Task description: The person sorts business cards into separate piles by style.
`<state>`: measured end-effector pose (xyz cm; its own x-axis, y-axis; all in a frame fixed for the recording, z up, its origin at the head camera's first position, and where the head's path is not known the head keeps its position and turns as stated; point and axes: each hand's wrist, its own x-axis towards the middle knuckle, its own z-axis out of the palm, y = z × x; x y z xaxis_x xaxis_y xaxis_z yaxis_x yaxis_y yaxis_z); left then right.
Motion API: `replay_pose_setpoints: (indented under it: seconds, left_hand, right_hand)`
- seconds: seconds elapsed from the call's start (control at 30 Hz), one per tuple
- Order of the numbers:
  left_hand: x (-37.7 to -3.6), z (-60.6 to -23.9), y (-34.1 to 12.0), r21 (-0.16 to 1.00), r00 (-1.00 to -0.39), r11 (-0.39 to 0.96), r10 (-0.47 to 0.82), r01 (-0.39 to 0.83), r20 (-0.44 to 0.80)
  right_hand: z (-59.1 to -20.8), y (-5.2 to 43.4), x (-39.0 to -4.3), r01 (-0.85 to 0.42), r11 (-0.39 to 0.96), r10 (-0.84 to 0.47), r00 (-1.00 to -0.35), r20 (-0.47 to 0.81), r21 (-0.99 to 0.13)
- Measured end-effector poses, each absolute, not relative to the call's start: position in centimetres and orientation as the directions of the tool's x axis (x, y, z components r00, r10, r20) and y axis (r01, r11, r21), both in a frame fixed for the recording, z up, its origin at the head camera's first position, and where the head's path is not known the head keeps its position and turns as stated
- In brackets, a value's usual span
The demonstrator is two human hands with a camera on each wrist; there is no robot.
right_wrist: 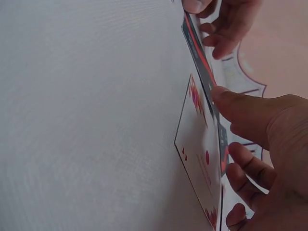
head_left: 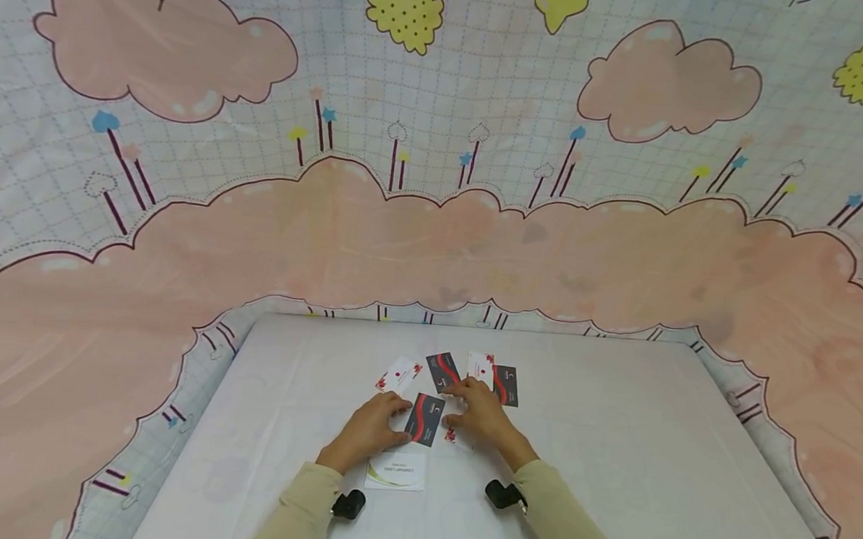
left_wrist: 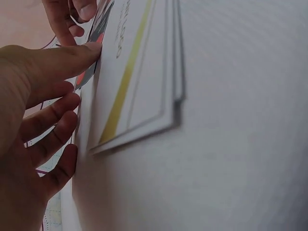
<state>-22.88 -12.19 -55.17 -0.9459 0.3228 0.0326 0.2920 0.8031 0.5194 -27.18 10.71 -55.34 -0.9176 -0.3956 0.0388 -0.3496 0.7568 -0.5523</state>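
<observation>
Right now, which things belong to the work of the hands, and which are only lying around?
In hand:
dark card, held between left hand and right hand

Lying about:
white card stack near the person
white card with red marks
far dark cards
table

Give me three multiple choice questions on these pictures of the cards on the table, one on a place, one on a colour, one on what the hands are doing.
1. Where does the white card with the yellow-green stripe lie?
A. nearest the person
B. beyond the other cards
C. off the table

2. What colour is the card between the hands?
A. plain white
B. dark with a red band
C. yellow

3. What is the state of the left hand and right hand?
A. both on that dark card
B. both lifted away
C. clasped together

A: it lies by the sleeves. B: the head view shows it. A: thumbs touch its edges.
</observation>
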Motion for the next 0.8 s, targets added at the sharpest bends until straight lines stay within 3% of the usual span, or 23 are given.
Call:
replay_pose_setpoints:
  seconds: [0.8]
  left_hand:
    - [-22.97, -55.7, -12.51, 0.495, -0.938, 0.811, 0.345, 0.311, 0.024]
  right_hand:
    - [-55.67, 10.33, -26.89, -0.353, 0.762, -0.404, -0.915, 0.029, -0.543]
